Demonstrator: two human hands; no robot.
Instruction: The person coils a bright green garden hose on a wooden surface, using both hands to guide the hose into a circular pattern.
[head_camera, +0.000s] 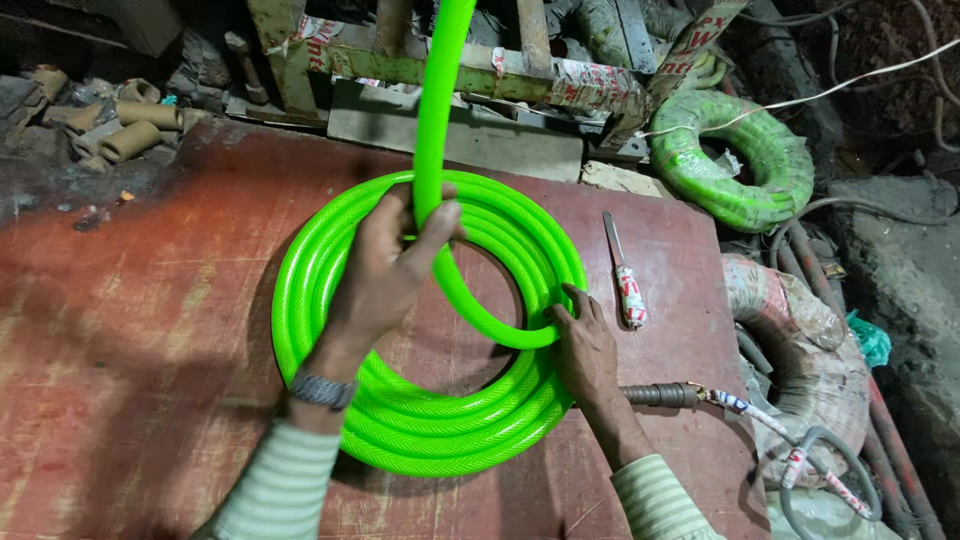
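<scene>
A bright green hose (440, 430) lies coiled flat on a worn red board (130, 330). One strand of the hose rises from the coil's far side toward the top of the view. My left hand (385, 270) is closed around that rising strand just above the coil; a metal watch sits on its wrist. My right hand (583, 345) rests on the coil's right side, fingers pressing the inner loop where the strand curves into it.
A knife (622, 272) with a taped handle lies on the board right of the coil. A second wrapped green hose coil (745, 160) and a wrapped bundle (800, 350) sit at the right. Short brown tube pieces (125, 125) lie at the far left, a metal frame behind.
</scene>
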